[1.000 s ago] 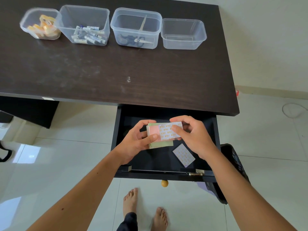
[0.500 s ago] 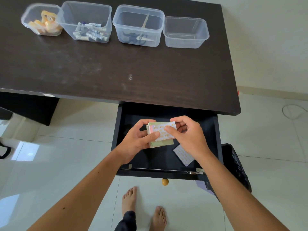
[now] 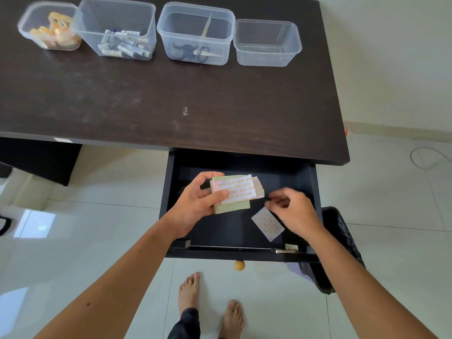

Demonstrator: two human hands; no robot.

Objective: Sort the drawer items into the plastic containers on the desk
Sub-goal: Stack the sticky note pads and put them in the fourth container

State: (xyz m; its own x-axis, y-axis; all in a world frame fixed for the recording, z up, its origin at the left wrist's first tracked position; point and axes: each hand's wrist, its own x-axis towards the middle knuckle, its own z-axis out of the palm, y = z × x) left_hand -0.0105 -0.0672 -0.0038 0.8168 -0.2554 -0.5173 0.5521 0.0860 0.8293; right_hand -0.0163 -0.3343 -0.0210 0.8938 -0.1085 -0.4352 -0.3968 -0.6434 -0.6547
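The right hand [image 3: 292, 210] is motion-blurred, so its grip is perhaps loosely curled on nothing, just above the loose sticker sheet [image 3: 267, 226] in the drawer [image 3: 315, 192]; the left hand [image 3: 199, 204] grip pinches the sticky-note stack [image 3: 236, 192]

Four clear plastic containers [image 3: 267, 42] stood in a row along the far edge of the dark worktop [image 3: 171, 99] (dusty, scuffed).
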